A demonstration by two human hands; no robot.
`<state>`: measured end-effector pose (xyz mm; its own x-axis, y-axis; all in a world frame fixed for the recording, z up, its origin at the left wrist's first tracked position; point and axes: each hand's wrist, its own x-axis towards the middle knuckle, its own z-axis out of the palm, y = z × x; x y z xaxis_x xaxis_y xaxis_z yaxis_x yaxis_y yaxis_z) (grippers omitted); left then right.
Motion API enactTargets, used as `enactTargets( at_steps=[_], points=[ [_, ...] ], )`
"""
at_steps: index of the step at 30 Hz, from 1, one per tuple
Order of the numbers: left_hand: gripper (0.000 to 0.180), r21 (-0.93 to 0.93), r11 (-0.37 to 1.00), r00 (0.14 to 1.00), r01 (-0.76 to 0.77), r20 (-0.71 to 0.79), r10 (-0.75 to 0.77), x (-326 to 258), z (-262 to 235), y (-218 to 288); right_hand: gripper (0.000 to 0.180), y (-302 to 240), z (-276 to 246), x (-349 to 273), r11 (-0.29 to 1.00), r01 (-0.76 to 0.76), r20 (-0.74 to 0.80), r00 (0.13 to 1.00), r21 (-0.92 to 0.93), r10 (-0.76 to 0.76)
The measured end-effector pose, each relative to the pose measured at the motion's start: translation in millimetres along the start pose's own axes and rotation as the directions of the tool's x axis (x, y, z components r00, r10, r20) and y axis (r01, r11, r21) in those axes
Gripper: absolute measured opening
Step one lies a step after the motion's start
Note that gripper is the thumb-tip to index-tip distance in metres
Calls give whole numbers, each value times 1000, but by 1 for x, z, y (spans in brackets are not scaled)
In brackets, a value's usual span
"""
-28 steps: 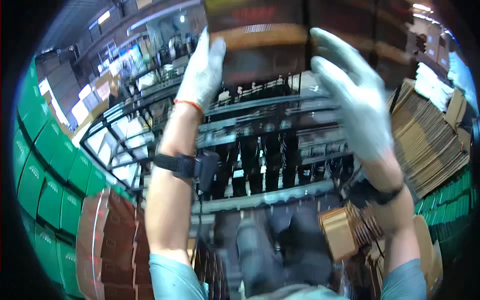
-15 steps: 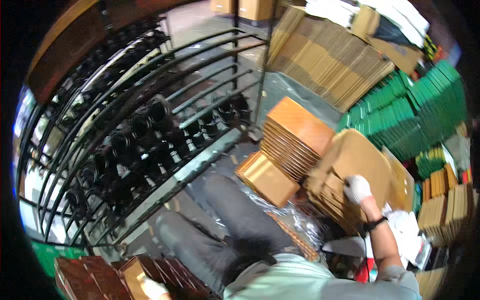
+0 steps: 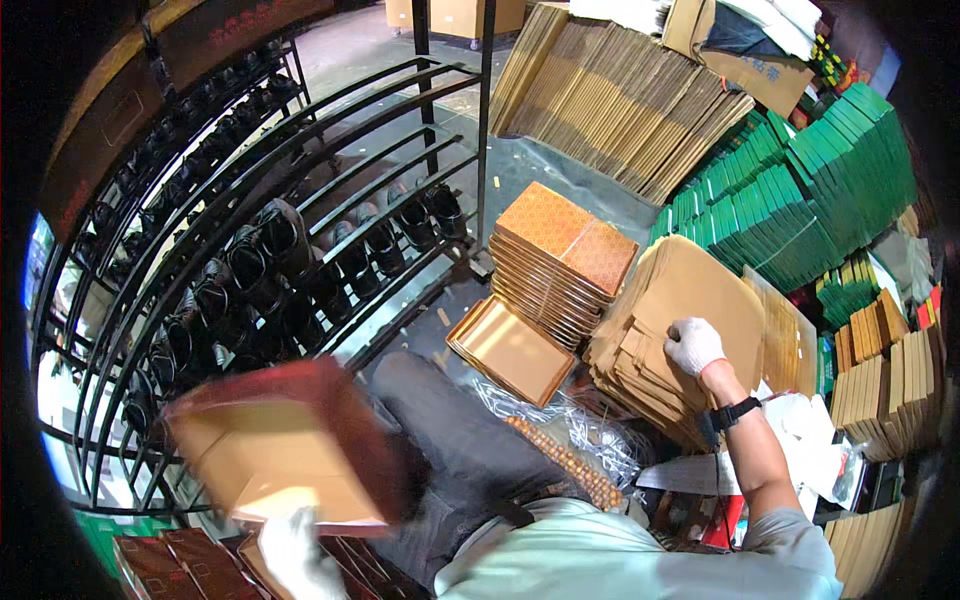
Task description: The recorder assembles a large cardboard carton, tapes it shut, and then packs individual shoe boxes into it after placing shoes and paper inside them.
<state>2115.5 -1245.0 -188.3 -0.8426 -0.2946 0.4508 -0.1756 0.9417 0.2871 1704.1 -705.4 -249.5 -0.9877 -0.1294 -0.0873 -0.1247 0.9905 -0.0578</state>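
Note:
My left hand, in a white glove, grips the near edge of a dark red cardboard box. The box is tilted, with its bare tan inside showing, and it is blurred by motion. My right hand, also gloved and with a black band on the wrist, has its fingers curled at the edge of a brown cardboard sheet. That sheet lies on a stack of similar pieces with loose flaps. What exactly sits between the right fingertips is hidden. More dark red boxes stand below my left hand.
Black metal racks with dark shoes fill the left side. Ahead are orange patterned box lids in a stack, and a shallow tan tray-like lid. Flat cardboard and green boxes are piled behind. Clear plastic straps lie near my leg.
My left hand has lifted a dark red box from the row at lower left, up in front of my legs. My right hand stays at the cardboard stack. The view has shifted slightly.

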Motion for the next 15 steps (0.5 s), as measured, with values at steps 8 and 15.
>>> enactTargets(
  at_steps=[8, 15],
  points=[
    [25, -57, 993, 922, -105, 369, 119, -30, 98, -17, 27, 33, -8, 13, 886, -70, 156, 988, 458, -3],
    [36, -413, 907, 957, 77, 285, 49, 42, 78, 58, 19, -42, -46, 17, 469, -265, 323, 945, 843, -47]
  ],
)
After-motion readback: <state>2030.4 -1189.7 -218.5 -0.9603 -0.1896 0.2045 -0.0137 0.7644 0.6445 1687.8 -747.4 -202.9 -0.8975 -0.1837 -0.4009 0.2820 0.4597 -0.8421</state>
